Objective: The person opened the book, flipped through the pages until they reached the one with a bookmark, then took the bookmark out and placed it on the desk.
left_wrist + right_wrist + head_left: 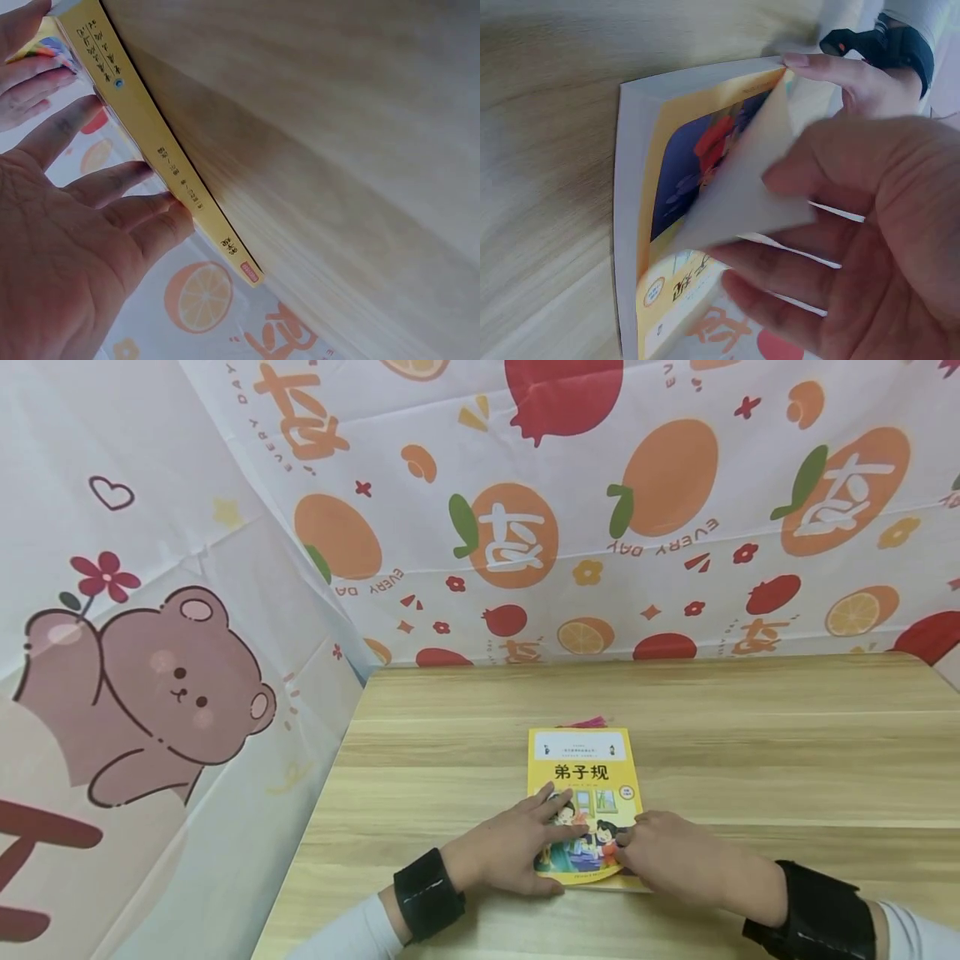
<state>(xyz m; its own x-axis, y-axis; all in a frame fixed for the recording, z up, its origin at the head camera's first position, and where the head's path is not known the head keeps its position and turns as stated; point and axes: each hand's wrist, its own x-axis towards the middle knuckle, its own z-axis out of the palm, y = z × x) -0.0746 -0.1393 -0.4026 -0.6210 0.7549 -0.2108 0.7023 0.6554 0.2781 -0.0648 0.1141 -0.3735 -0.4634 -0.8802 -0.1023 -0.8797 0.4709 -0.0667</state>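
- My left hand [517, 852] lies flat, fingers straight and spread, pressing the lower left of the thin yellow paperback children's book [583, 777]; in the left wrist view its fingertips [176, 214] sit against the yellow spine.
- My right hand [678, 860] has its fingers curled at the book's lower right corner, and the right wrist view shows them lifting the glossy front cover [742, 202] off the white page block.
- The book lies face up at lower centre of the head view, near the front edge of the pale wooden table [787, 752], with 1 pink tassel [585, 722] poking out at its top edge.
- I judge it light and floppy, with a slick cover that bends easily; the corner is the place to pinch, while the flat palm stops sliding.
- Beyond the table hangs a fruit-printed white cloth [600, 527]; a bear-printed sheet [150, 693] fills the left.
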